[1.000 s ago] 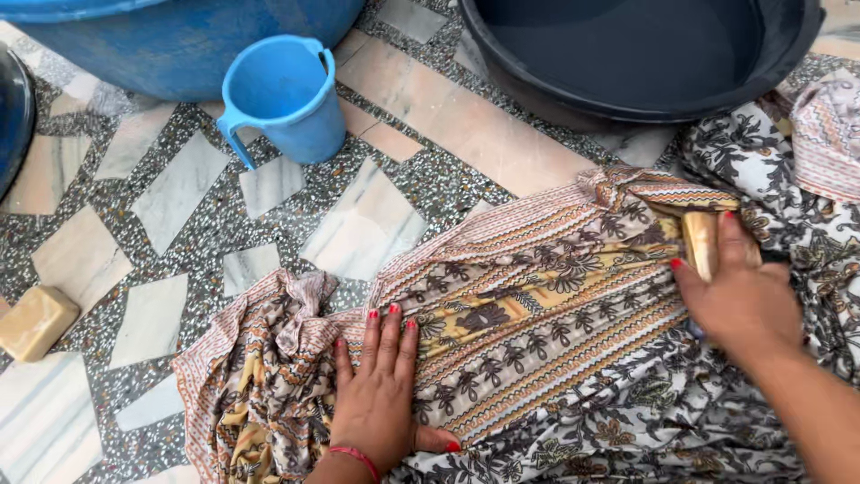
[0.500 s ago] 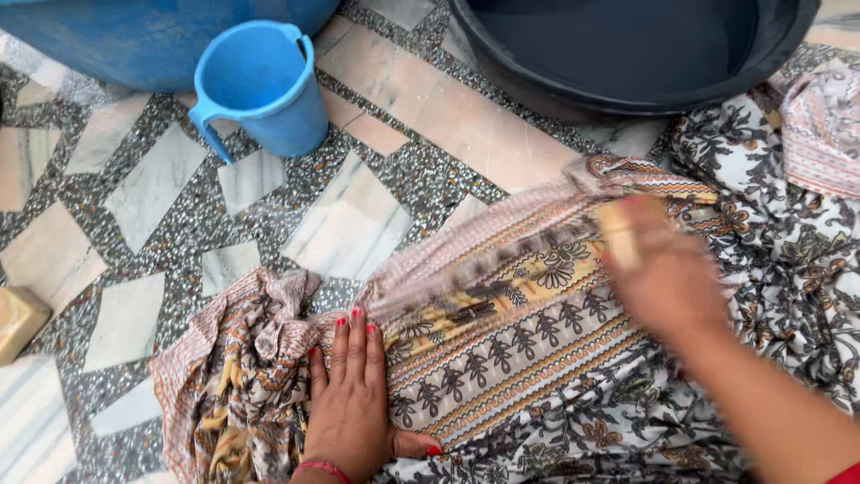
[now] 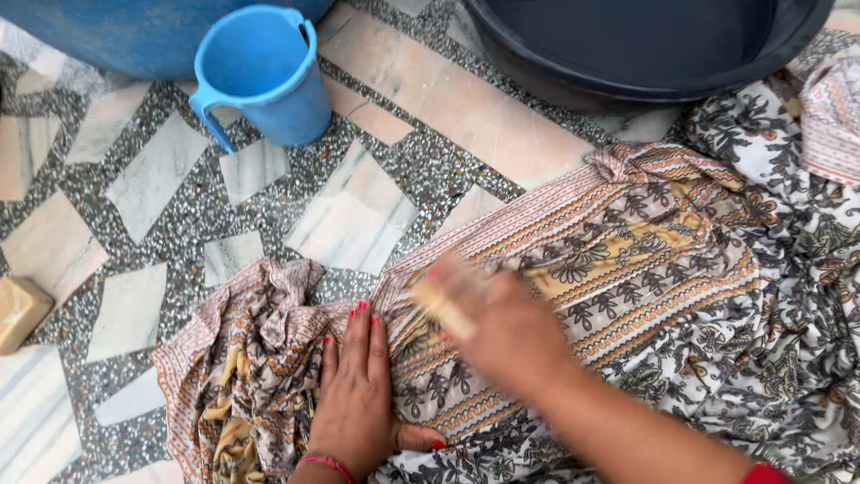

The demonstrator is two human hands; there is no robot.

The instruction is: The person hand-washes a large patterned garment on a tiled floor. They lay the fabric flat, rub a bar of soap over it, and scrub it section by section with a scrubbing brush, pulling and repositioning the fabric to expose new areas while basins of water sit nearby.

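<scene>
Terrazzo floor: left hand flat on patterned cloth, right hand gripping soap bar.

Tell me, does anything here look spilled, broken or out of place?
Nothing stands out. The patterned cloth lies bunched on the stone floor, left hand flat on it, right hand blurred over it. The blue mug stands upright; a soap bar lies off to the side.

The cloth is patterned in brown, yellow and cream stripes with leafy motifs (a paler pinkish striped band edges it), lying over a black-and-white floral fabric. A bright blue jug stands by a dark navy basin on a speckled grey floor inlaid with white and pinkish slabs. A tan soap bar lies at the left.
</scene>
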